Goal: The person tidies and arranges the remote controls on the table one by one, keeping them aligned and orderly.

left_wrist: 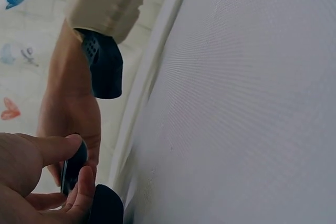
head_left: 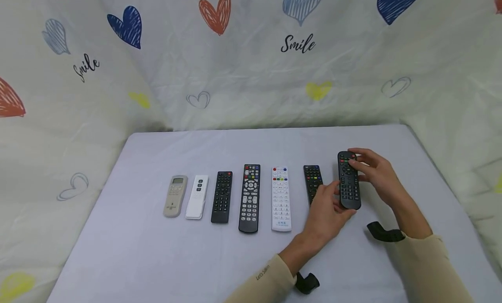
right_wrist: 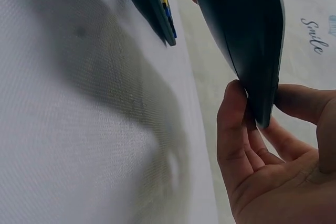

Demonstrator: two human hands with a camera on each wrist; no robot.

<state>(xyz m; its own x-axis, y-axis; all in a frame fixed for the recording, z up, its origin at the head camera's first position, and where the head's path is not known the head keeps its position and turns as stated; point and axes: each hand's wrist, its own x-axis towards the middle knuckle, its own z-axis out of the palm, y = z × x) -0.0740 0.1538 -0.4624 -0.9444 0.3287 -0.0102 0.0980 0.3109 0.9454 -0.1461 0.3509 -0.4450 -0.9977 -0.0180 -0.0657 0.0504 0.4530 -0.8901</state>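
A black remote control [head_left: 348, 181] with rows of small buttons is held up off the table between both hands. My left hand [head_left: 324, 211] grips its lower end, thumb on one side and fingers on the other. My right hand [head_left: 374, 172] pinches the upper end, the thumb over the top buttons and fingers behind. In the right wrist view the remote's smooth dark back [right_wrist: 241, 24] shows above the right fingers. Just left of it another black remote [head_left: 312, 178] lies on the table, its lower part hidden behind my left hand.
Left of the hands, several remotes lie in a row: a white one [head_left: 281, 198], a long black one [head_left: 249, 198], a smaller black one [head_left: 222, 196], a slim white one [head_left: 197, 197] and a beige one [head_left: 175, 196]. The white table [head_left: 157, 259] meets a heart-printed cloth [head_left: 251, 76].
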